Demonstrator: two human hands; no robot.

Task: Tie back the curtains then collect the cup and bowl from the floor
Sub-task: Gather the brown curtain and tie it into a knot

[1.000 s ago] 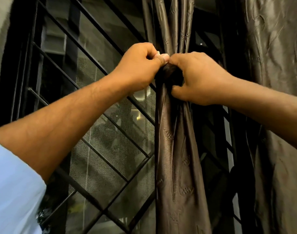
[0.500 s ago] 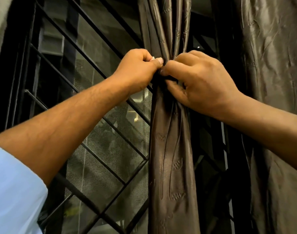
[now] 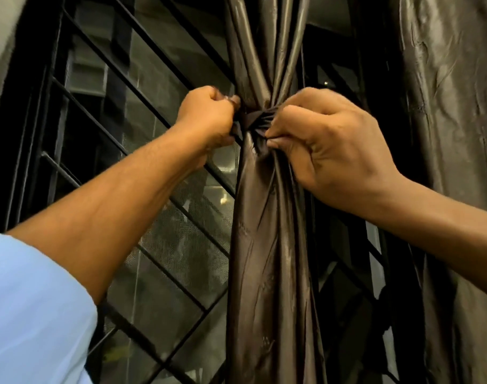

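Pulling outward, the left hand (image 3: 209, 117) and right hand (image 3: 328, 145) each pinched an end of the dark tie (image 3: 257, 119) cinched round the gathered curtain (image 3: 267, 245), which hung before the window grille (image 3: 142, 173). Both grips were tight on the tie's ends. The curtain looked light, soft and glossy, likely slippery, so the tie probably needed a firm knot at the bunched waist. A second curtain (image 3: 452, 106) hung loose at right. Cup and bowl were out of view.
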